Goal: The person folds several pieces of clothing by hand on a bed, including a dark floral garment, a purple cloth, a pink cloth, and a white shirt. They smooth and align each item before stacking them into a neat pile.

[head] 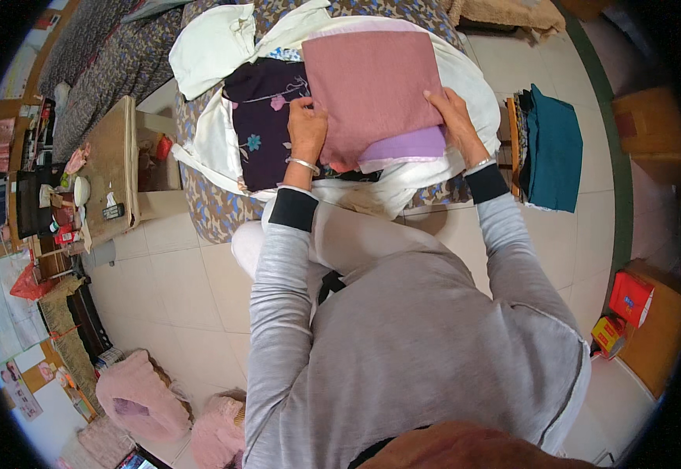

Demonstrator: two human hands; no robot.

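A folded dusty-pink cloth [375, 88] lies between my two hands. My left hand [308, 130] pinches its left edge, and my right hand [453, 117] grips the right edge with the thumb on top. Beneath it, a lilac cloth [407, 145] shows at the lower right. To the left is a dark purple cloth with embroidered flowers [264, 129], partly covered by the pink one. All of these rest over a spread white cloth [475, 88]. A crumpled white garment [214, 50] sits at the far left of the pile.
Under the pile is a patterned padded seat [211, 217]. Folded clothes with a teal piece on top [554, 149] rest on a small stool at the right. A wooden table [106, 170] holds small items at the left. Pink plush covers [141, 398] are at the lower left.
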